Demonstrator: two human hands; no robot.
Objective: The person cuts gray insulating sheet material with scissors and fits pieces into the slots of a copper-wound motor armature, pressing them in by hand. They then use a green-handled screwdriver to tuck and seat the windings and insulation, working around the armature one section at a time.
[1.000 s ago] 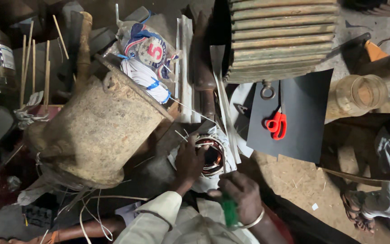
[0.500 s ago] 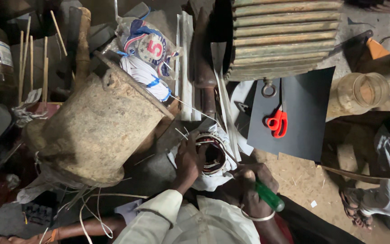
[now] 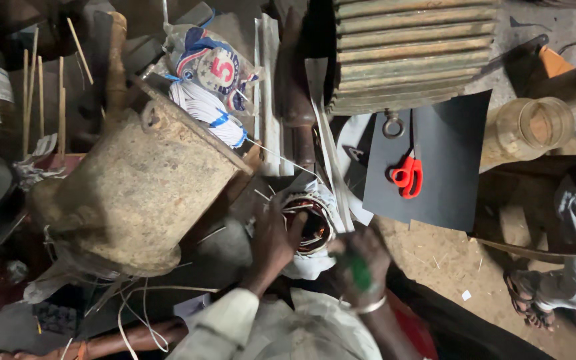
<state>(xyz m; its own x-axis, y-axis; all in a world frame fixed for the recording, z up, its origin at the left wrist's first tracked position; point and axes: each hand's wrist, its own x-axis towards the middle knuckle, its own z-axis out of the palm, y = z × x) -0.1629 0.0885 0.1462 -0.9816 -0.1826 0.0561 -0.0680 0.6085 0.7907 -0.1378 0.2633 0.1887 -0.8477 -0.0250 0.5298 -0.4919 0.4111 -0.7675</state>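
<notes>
the left hand [image 3: 271, 233] lay on the coil [image 3: 309, 223], fingers spread over its rim. the coil sat low between a rusty drum [image 3: 138, 193] and a black sheet [image 3: 435, 160]. the right hand [image 3: 361, 260], just beside it, was curled tight around a green handle [image 3: 360, 272].

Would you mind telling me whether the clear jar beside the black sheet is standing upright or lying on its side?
On its side. The clear jar shows its side wall, with its open mouth facing right, beside the black sheet.
</notes>
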